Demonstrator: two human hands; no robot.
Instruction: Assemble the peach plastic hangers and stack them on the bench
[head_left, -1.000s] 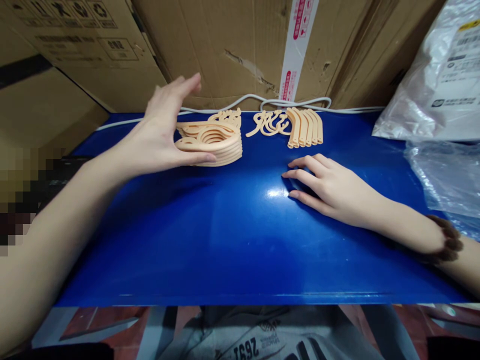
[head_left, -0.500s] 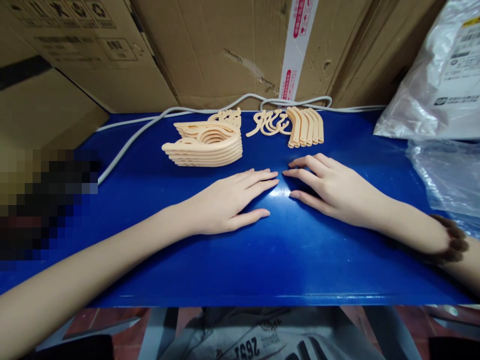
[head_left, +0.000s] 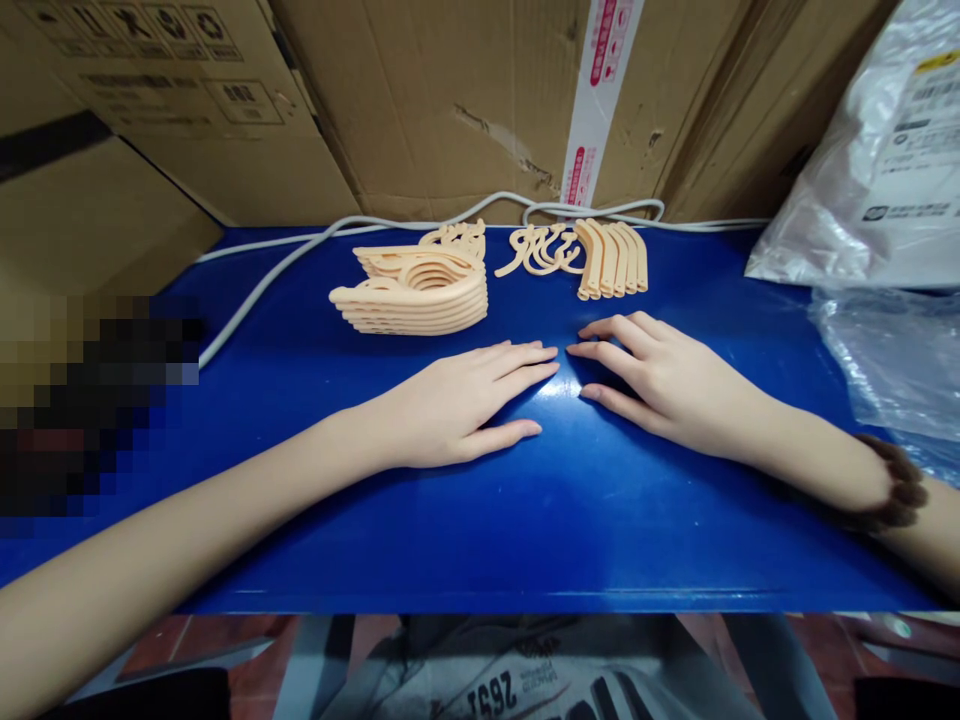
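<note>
My left hand [head_left: 465,405] lies flat on the blue table [head_left: 480,540], fingers stretched out and thumb apart, holding nothing. Opposite it rests my right hand [head_left: 652,375], its fingers spread and slightly bent, also with nothing in it. A small gap separates the two sets of fingertips. Beyond my left hand is a stack of cream plastic hanger pieces [head_left: 412,295]. Several loose cream hooks [head_left: 540,250] lie behind the hands. Beside the hooks, a row of cream curved bars [head_left: 611,260] sits beyond my right hand.
A white cable [head_left: 281,262] runs along the table's back edge. Cardboard boxes [head_left: 450,120] stand behind it. A plastic bag with a label [head_left: 862,200] is at the right, with clear plastic film [head_left: 885,350] below it. A dark blurred-out thing lies at the left.
The view has shifted very slightly. Both hands and the cream pieces stay where they were on the table.
</note>
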